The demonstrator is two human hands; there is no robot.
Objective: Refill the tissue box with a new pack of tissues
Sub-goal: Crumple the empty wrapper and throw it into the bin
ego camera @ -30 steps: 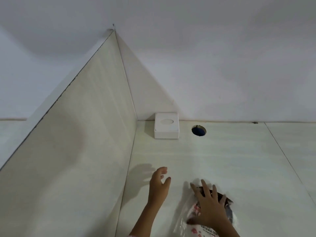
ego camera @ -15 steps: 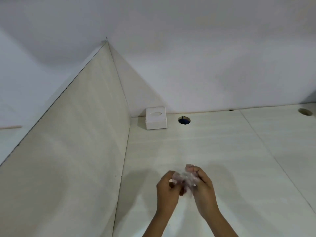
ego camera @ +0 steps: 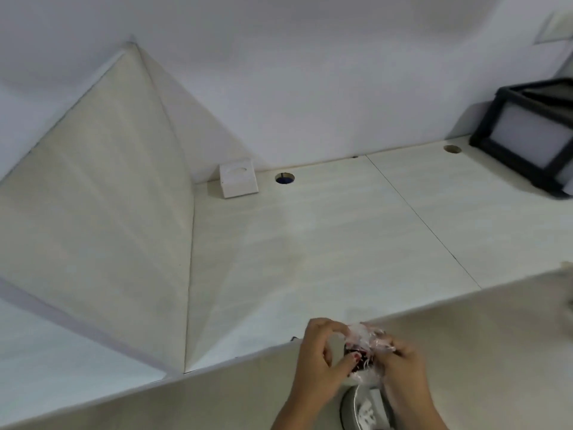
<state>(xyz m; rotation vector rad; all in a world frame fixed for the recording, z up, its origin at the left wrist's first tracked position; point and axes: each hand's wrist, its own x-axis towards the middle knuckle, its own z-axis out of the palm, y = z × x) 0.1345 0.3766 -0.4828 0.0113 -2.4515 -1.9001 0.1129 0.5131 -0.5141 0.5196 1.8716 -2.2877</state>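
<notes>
The white tissue box (ego camera: 238, 178) with an oval slot on top stands in the far left corner of the pale desk (ego camera: 325, 243), against the wall. Near the desk's front edge, both hands hold a crumpled clear plastic wrapper (ego camera: 367, 342) with red and dark print. My left hand (ego camera: 322, 358) pinches its left side. My right hand (ego camera: 403, 364) grips its right side. The wrapper is scrunched into a small ball between the fingers, well away from the box.
A side partition (ego camera: 102, 228) closes the desk on the left. A round cable hole (ego camera: 285, 178) lies beside the box, another (ego camera: 452, 149) farther right. A black-framed lantern-like box (ego camera: 533, 135) stands at the far right. A grey round bin (ego camera: 366, 411) sits below my hands.
My hands came together and scrunched the plastic wrapper, then drew back from over the desk to its front edge, above the bin. The view swung right and down, revealing the black box.
</notes>
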